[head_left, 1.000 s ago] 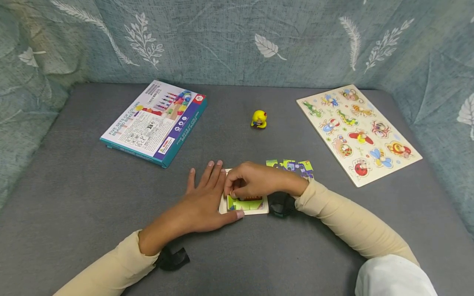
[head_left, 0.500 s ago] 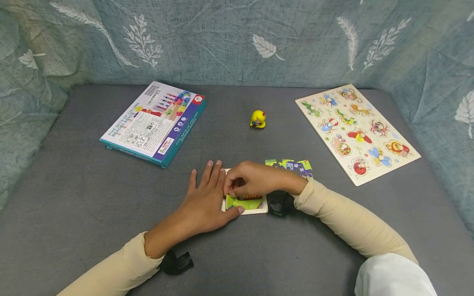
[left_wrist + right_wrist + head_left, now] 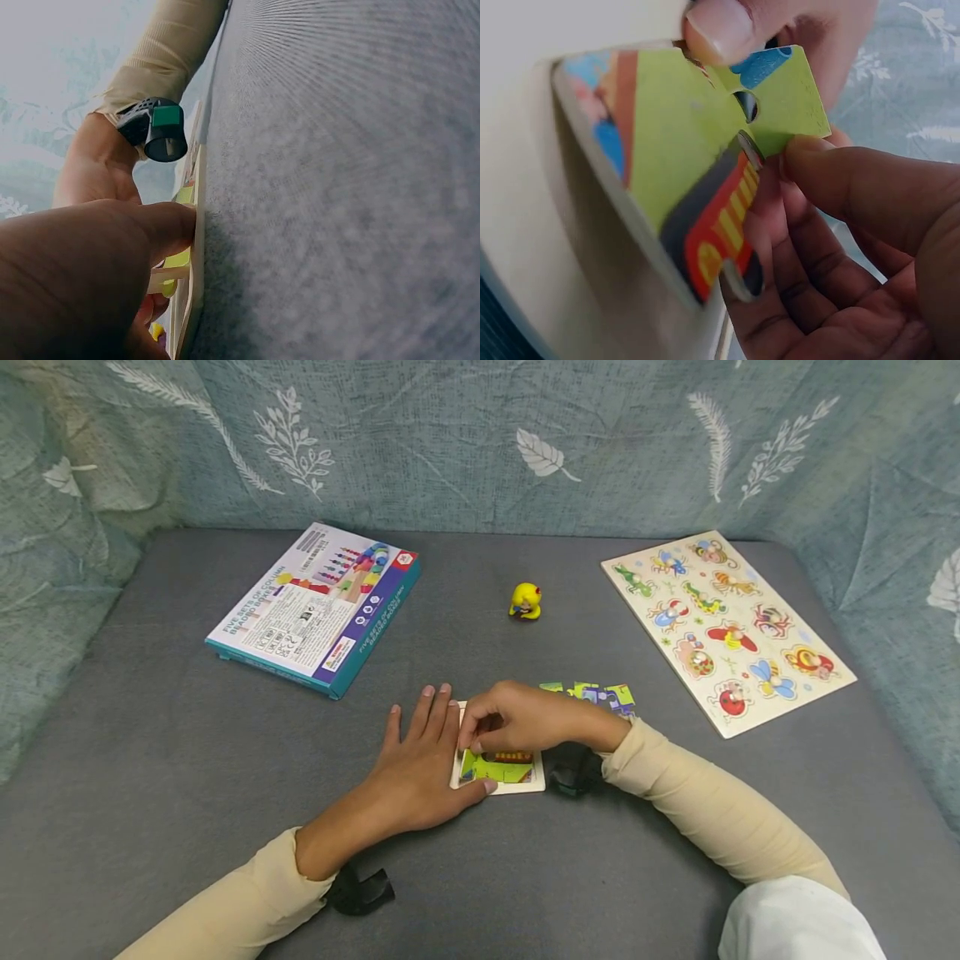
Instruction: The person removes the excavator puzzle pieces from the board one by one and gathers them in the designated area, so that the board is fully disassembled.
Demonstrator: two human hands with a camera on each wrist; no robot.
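Note:
My left hand [image 3: 416, 777] lies with straight fingers along the left side of a small wooden puzzle tray [image 3: 517, 789]. Its thumb presses on the tray's near side. Over the tray, my right hand [image 3: 521, 718] pinches a green puzzle piece with a blue corner [image 3: 799, 97] between thumb and fingers. In the right wrist view that piece meets another green puzzle piece with a red and yellow picture [image 3: 675, 127], tilted up from the pale base. The left thumb [image 3: 720, 30] shows just above them. The head view has my right hand hiding the tray's far part.
Several loose puzzle pieces [image 3: 588, 693] lie beyond the right wrist. A bead toy box [image 3: 300, 618] is at the back left, a yellow toy figure [image 3: 525, 601] at the back middle. An insect peg puzzle board [image 3: 720, 618] lies on the right. A patterned curtain [image 3: 465, 435] hangs behind.
The left wrist has shifted a little to the right, its fingers staying beside the tray. My right hand has moved slightly away from the person, still pinching over the tray.

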